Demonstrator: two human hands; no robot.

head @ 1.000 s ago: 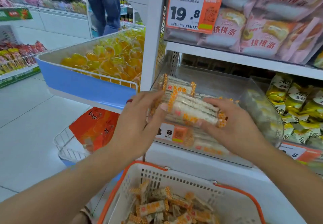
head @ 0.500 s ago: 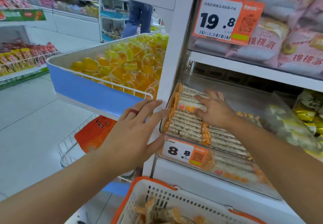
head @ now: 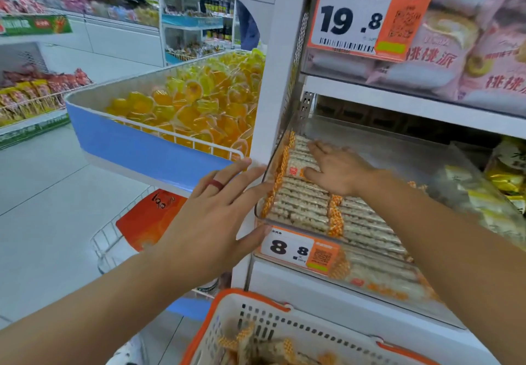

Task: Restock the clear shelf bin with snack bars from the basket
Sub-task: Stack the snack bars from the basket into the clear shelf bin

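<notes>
The clear shelf bin (head: pixel 427 165) holds rows of white snack bars (head: pixel 301 205) with orange-checked ends. My right hand (head: pixel 338 169) lies flat on the bars at the bin's back left, fingers spread, gripping nothing that I can see. My left hand (head: pixel 216 216), with a red ring, is open against the bin's left front corner and the white shelf post. Below, the white basket (head: pixel 287 325) with an orange rim holds several more snack bars (head: pixel 256 344).
An orange 8.8 price tag (head: pixel 299 251) hangs on the bin's front. A blue-fronted bin of yellow jelly cups (head: pixel 193 108) juts out on the left. Yellow-green packets (head: pixel 503 182) fill the neighbouring bin at right. Pink bags and a 19.8 tag (head: pixel 367 14) sit above.
A second ago both hands held a stack of bars over the bin. The stack now lies in the bin; my right hand rests on it and my left hand has come off.
</notes>
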